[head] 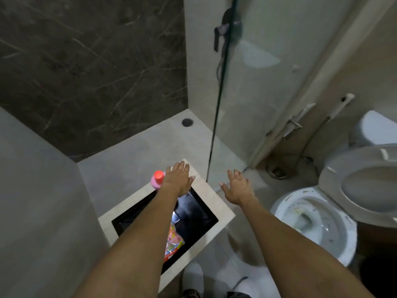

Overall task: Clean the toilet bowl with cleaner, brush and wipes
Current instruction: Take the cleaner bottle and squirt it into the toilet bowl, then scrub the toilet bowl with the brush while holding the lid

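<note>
The pink plastic cleaner bottle with the red cap (158, 179), likely light, rigid and slippery, is being approached at nine o'clock of the left hand (177, 179), its fingers (182, 166) spread and holding nothing, the right hand (237, 188) likewise, and is best gripped round the body below the cap.

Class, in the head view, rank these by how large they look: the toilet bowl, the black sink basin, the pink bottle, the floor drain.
1. Black sink basin and toilet bowl: similar, unranked; an arm covers part of the basin.
3. Pink bottle.
4. Floor drain, farther away.

My arms are bare from elbow to wrist — no sleeves, no watch or bands. My left grip (178, 179) and right grip (237, 188) wear no gloves or rings — short plain nails show on some fingertips.
</note>
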Tool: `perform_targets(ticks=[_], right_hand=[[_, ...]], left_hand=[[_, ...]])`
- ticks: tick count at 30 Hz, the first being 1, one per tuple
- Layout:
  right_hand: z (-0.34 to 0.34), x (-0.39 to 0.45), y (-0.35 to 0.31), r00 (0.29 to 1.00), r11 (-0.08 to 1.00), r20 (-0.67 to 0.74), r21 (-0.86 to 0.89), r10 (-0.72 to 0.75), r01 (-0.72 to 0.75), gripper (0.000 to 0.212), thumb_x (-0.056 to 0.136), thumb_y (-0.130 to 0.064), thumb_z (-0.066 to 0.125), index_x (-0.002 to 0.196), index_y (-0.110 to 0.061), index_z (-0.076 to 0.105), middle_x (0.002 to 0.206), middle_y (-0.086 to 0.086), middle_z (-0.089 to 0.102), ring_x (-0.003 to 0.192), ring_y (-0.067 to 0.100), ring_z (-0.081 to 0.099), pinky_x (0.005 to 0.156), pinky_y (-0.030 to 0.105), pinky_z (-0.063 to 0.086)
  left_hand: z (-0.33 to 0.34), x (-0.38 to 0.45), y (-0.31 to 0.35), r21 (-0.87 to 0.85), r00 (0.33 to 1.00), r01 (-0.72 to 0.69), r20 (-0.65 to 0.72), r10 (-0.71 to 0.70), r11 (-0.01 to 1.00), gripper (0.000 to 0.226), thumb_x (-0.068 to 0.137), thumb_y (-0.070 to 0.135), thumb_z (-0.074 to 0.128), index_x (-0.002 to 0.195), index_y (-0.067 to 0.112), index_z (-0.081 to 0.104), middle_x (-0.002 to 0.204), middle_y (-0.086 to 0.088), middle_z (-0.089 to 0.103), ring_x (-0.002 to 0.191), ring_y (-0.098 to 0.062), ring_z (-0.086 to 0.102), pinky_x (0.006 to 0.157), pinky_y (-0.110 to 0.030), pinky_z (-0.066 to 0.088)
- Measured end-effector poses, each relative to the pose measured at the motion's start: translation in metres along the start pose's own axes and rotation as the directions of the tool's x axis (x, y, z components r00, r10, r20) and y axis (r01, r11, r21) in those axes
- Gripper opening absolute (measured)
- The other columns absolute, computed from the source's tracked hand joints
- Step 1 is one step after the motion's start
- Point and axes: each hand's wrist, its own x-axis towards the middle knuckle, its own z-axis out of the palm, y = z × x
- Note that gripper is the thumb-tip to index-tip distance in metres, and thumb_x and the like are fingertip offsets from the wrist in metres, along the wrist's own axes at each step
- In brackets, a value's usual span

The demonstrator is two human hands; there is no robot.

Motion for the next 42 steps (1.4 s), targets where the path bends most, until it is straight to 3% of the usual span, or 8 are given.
perform_targets(ticks=[12, 16, 22, 31, 42], right_hand=[[-0.051, -0.086, 0.180, 0.955, 0.959, -0.104, 0.096, 0.277, -0.267, 0.069, 0.099, -0.046, 0.036, 0.154, -0.013, 0.010, 0.161, 0.006, 0.009, 0.148, 0.024, 0.005, 0.118, 0.045, 0.014], [-0.052, -0.120, 0.238, 0.926, 0.931, -0.129, 0.145, 0.354, -0.336, 0.068, 0.099, -0.045, 0.036, 0.153, -0.012, 0.012, 0.160, 0.009, 0.013, 0.147, 0.026, 0.010, 0.117, 0.045, 0.019], [-0.051, -0.163, 0.316, 0.866, 0.864, -0.121, 0.220, 0.485, -0.453, 0.068, 0.099, -0.048, 0.034, 0.153, -0.013, 0.010, 0.160, 0.008, 0.009, 0.148, 0.025, 0.007, 0.118, 0.045, 0.014], [-0.026, -0.198, 0.385, 0.733, 0.703, -0.048, 0.330, 0.679, -0.630, 0.069, 0.099, -0.048, 0.035, 0.154, -0.015, 0.007, 0.161, 0.008, 0.006, 0.149, 0.025, 0.002, 0.118, 0.046, 0.011], [0.013, -0.222, 0.414, 0.493, 0.416, 0.068, 0.445, 0.867, -0.793, 0.066, 0.100, -0.045, 0.036, 0.154, -0.017, 0.011, 0.161, 0.007, 0.008, 0.149, 0.024, 0.003, 0.118, 0.044, 0.012]], left_hand=[[-0.022, 0.005, 0.181, 0.050, 0.971, -0.237, 0.056, 0.234, 0.970, 0.059, 0.103, 0.041, 0.023, 0.151, 0.009, 0.012, 0.159, -0.011, 0.008, 0.145, -0.027, 0.011, 0.116, -0.044, 0.014], [-0.026, 0.011, 0.255, 0.057, 0.944, -0.322, 0.093, 0.316, 0.945, 0.060, 0.103, 0.042, 0.021, 0.152, 0.010, 0.007, 0.160, -0.010, 0.001, 0.146, -0.026, 0.005, 0.117, -0.046, 0.008], [-0.032, 0.020, 0.356, 0.059, 0.894, -0.446, 0.075, 0.442, 0.893, 0.062, 0.102, 0.043, 0.025, 0.152, 0.010, 0.009, 0.160, -0.009, 0.002, 0.147, -0.024, 0.006, 0.116, -0.045, 0.009], [-0.021, 0.041, 0.446, 0.145, 0.785, -0.618, 0.180, 0.593, 0.773, 0.061, 0.103, 0.042, 0.023, 0.152, 0.010, 0.006, 0.160, -0.010, 0.000, 0.147, -0.023, 0.001, 0.116, -0.042, 0.006], [-0.012, 0.090, 0.521, 0.257, 0.603, -0.797, 0.293, 0.742, 0.546, 0.060, 0.102, 0.042, 0.025, 0.151, 0.010, 0.012, 0.160, -0.007, 0.006, 0.146, -0.022, 0.005, 0.117, -0.045, 0.008]])
